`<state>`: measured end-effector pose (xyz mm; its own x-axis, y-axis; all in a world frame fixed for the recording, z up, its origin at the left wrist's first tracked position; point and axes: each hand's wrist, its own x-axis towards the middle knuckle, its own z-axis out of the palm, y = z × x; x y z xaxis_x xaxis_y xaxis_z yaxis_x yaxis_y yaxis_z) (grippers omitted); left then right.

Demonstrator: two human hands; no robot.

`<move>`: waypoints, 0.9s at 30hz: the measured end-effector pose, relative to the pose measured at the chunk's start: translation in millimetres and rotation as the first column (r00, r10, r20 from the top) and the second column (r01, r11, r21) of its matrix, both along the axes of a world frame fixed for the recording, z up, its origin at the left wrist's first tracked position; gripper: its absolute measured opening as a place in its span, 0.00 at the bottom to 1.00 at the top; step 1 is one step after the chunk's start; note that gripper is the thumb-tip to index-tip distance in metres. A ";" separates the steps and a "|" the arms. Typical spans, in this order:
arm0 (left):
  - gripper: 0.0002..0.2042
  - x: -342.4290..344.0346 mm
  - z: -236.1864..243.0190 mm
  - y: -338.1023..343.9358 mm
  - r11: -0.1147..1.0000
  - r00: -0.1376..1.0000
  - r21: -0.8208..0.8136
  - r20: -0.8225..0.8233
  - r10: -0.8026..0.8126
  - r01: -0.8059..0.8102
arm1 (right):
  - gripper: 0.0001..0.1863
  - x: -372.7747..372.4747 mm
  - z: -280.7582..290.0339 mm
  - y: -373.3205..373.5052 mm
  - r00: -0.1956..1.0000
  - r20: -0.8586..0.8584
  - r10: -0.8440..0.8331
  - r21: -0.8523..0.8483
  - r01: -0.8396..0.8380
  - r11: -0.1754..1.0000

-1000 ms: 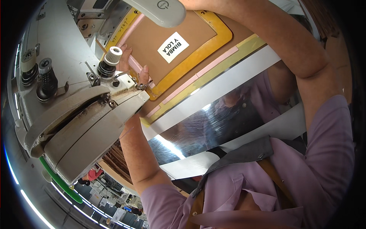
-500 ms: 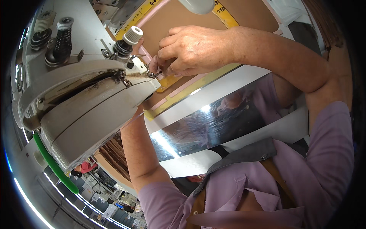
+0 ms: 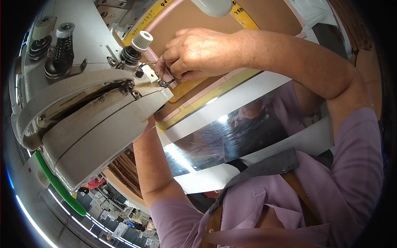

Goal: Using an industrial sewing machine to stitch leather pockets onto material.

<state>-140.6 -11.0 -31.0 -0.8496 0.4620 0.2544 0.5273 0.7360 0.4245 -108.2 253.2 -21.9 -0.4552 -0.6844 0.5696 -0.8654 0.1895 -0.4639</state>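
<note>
A white industrial sewing machine (image 3: 95,128) fills the left of the view. My right hand (image 3: 202,53) reaches across to the end of its head, fingers curled. Its thumb and fingertips are pinched together beside a small metal fitting (image 3: 164,83); what they hold, if anything, is too small to make out. My left forearm (image 3: 154,165) rises behind the machine head, which hides the left hand's fingers. Under my right hand lies a brown panel (image 3: 273,14) in a yellow template frame (image 3: 244,15) edged with pink strips.
White-capped tension knobs (image 3: 142,41) stand up from the machine. A shiny metal plate (image 3: 231,132) lies between the frame and my body. A rounded pale lamp or cover (image 3: 213,6) hangs at the top. Brown pieces are stacked at the far right (image 3: 351,25).
My right hand has shifted slightly left, still by the metal fitting. The fingertips seen behind the tension knob earlier are now out of sight. The whole view has tilted a little.
</note>
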 end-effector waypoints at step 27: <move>0.07 -52.8 12.7 9.9 0.998 0.994 -0.041 0.097 -0.049 0.053 | 0.09 -6.0 7.4 -2.6 0.928 0.355 -0.116 0.241 0.029 0.970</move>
<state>-193.3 -1.1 -18.3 -0.8440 0.5146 0.1515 0.5234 0.7281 0.4427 -114.2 250.6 -14.5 -0.6543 -0.7326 0.1879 -0.6248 0.3835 -0.6801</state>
